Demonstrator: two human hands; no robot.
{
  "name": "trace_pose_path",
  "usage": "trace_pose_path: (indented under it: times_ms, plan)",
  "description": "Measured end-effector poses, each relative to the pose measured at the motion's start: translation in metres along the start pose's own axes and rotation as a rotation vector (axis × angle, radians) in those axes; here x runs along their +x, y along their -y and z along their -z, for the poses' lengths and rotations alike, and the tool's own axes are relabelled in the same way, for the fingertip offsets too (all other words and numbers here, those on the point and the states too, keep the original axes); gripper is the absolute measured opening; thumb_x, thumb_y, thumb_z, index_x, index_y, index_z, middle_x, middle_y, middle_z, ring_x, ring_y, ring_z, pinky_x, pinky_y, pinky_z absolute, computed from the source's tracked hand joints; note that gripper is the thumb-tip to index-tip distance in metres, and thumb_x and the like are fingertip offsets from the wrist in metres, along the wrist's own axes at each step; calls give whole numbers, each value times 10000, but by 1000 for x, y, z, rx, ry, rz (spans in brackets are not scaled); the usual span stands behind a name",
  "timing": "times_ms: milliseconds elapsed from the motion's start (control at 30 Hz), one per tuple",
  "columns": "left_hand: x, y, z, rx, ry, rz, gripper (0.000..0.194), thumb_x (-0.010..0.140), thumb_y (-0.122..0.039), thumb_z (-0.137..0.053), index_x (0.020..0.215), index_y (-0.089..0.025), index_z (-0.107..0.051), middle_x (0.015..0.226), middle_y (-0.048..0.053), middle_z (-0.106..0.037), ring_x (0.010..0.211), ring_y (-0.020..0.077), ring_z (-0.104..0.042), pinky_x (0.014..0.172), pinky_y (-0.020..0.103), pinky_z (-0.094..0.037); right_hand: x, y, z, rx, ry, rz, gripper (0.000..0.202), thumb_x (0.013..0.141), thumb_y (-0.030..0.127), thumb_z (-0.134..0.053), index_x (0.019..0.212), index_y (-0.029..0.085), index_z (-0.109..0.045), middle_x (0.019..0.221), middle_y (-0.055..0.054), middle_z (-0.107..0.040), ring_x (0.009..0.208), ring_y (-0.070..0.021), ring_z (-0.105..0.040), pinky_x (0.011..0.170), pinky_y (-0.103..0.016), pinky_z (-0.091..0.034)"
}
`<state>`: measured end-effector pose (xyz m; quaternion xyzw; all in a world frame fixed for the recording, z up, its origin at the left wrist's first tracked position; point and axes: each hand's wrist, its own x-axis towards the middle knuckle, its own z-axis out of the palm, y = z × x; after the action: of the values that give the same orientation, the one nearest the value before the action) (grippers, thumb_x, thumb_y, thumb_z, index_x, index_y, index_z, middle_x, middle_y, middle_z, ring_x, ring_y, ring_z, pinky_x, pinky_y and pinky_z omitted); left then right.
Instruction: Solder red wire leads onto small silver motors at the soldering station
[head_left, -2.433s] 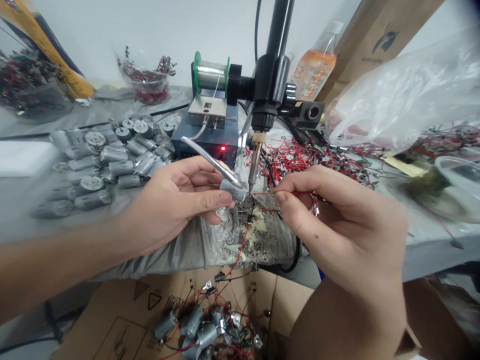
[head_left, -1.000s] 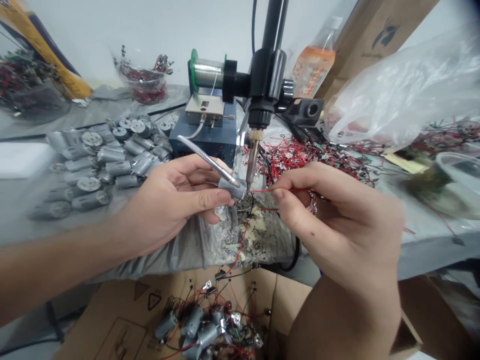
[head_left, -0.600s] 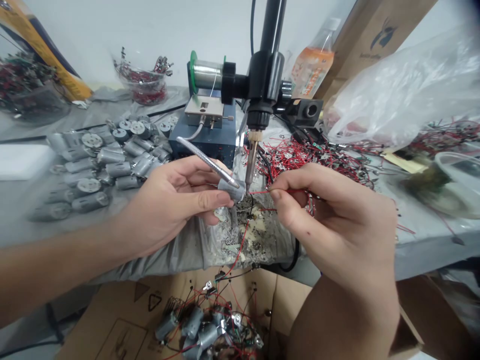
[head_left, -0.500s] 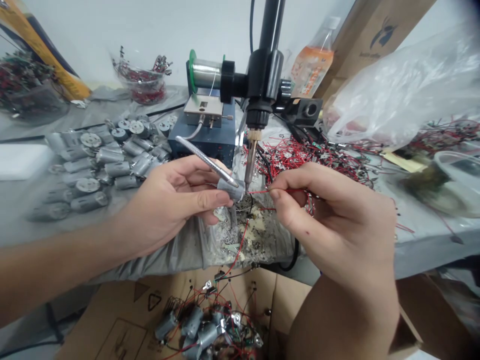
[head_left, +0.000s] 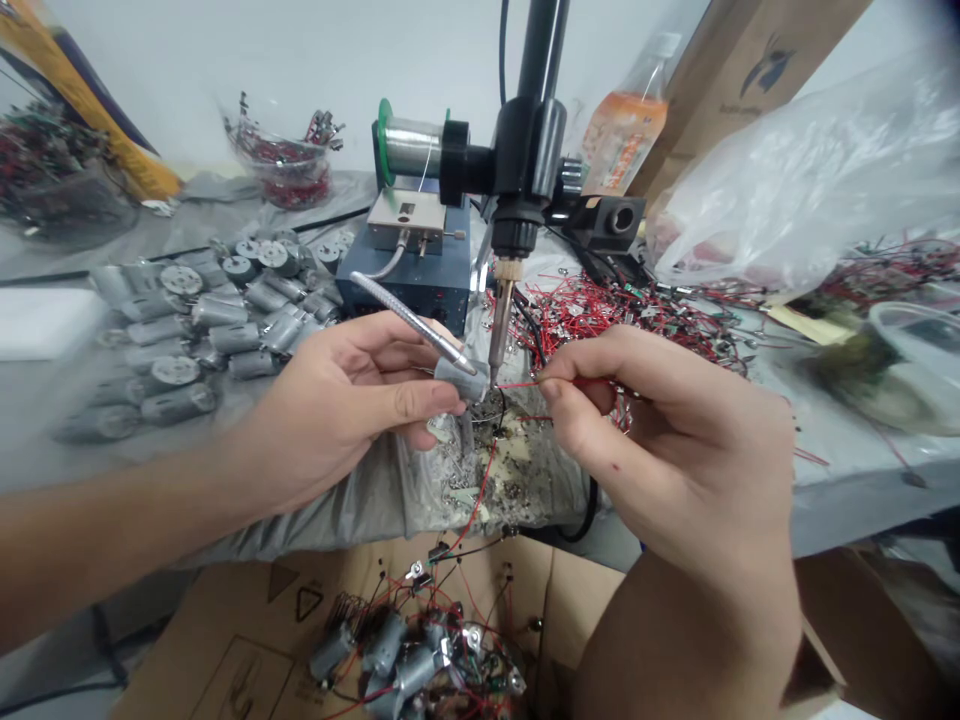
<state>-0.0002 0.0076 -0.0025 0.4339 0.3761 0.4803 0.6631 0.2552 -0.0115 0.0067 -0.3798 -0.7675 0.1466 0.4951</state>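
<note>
My left hand (head_left: 352,405) holds a small silver motor (head_left: 459,382) between thumb and fingers. Pinched in my right hand (head_left: 645,440) is a thin red wire (head_left: 519,384), whose end reaches the motor's right side. The tip of an upright soldering iron (head_left: 501,335) meets the motor's end, where the wire end also is. A flexible metal tube (head_left: 412,320) comes down from the solder feeder (head_left: 407,215) and ends over the motor. A green spool of solder (head_left: 412,148) sits above the feeder.
Grey motors (head_left: 232,320) lie in a pile at the left. Behind the right hand is a heap of red wires (head_left: 585,310). A cardboard box (head_left: 225,620) below holds wired motors (head_left: 412,660). An orange-labelled bottle (head_left: 626,125) and a plastic bag (head_left: 810,180) stand behind.
</note>
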Motion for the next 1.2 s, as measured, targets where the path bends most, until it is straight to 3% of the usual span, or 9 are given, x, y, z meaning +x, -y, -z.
trace_pose_path:
  times_ms: [300,700,1200]
  plan:
    - [-4,-1,-2,18,-11,-11,399,770,-93,-1207,1024,-179,-912,898,-2,-903,773,154,-855,531,115,-605,-1,-2,0,-8,2,1,161,1058,122,-735,972,252,-774,845,67,-756,733,-104,-664,700,-283,-522]
    - [-2,1,2,-18,34,-29,362,803,-168,-1256,1021,-212,-970,922,-20,-948,762,120,-894,545,97,-664,-2,-1,-1,-26,3,20,168,1071,116,-728,975,245,-777,852,64,-751,737,-97,-653,712,-276,-532]
    - [-1,0,2,7,9,-10,429,711,-118,-1260,1000,-208,-956,900,-17,-928,774,141,-894,535,104,-652,-2,-2,-1,-22,-2,10,181,1074,110,-719,975,254,-767,855,58,-749,749,-117,-672,737,-292,-557]
